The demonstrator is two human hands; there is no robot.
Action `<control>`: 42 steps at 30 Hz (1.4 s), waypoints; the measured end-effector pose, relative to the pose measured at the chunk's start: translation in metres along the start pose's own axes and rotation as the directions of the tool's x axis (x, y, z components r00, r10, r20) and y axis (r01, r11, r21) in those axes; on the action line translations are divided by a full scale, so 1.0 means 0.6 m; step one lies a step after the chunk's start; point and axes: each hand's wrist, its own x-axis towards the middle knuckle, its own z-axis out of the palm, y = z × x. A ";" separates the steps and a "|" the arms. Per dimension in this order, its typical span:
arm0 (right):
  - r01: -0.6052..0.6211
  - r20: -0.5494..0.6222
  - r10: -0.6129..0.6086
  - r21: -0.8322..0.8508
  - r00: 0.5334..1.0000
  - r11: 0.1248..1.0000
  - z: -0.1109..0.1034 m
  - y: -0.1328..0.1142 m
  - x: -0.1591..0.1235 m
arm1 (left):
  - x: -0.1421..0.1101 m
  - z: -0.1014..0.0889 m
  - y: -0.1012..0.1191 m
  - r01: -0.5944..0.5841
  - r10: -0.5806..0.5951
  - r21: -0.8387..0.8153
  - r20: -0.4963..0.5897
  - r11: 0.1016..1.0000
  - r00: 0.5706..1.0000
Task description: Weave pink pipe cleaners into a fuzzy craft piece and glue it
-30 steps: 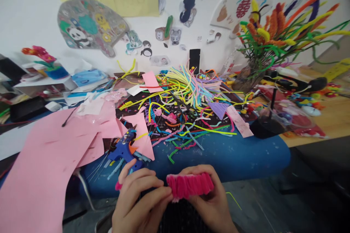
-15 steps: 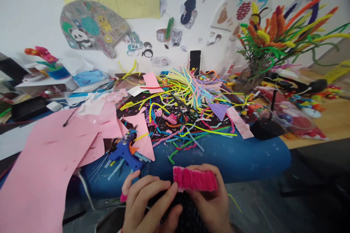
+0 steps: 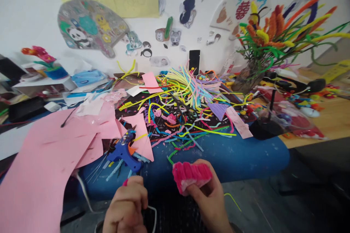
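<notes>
My right hand (image 3: 209, 193) pinches a bright pink piece (image 3: 191, 174) wrapped in fuzzy pipe cleaner, thumb in front and fingers behind. Its ribbed side faces up and away, and a paler pink underside shows by the thumb. To the left and apart from it, my left hand (image 3: 127, 204) is closed in a loose fist. A small pink tip (image 3: 125, 182) pokes out above its fingers; the rest of that thing is hidden. Just beyond the left hand, a blue glue gun (image 3: 124, 154) lies at the table's front edge.
Large pink sheets (image 3: 51, 142) hang over the table's left front edge. Loose pipe cleaners (image 3: 188, 91) and scissors (image 3: 182, 111) cover the middle. A black stand (image 3: 266, 127) and a vase of pipe-cleaner flowers (image 3: 247, 76) stand right. A white cord (image 3: 155, 214) loops beside my left hand.
My left hand has let go of the pink wrapped piece, drawn back down and left, and curled closed. My right hand has tilted the piece so its underside shows.
</notes>
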 end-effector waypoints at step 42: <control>-0.408 0.317 0.312 0.306 0.896 0.860 -0.007 0.010 0.005 | -0.012 0.021 -0.022 -0.419 0.388 0.134 0.209 0.898 0.898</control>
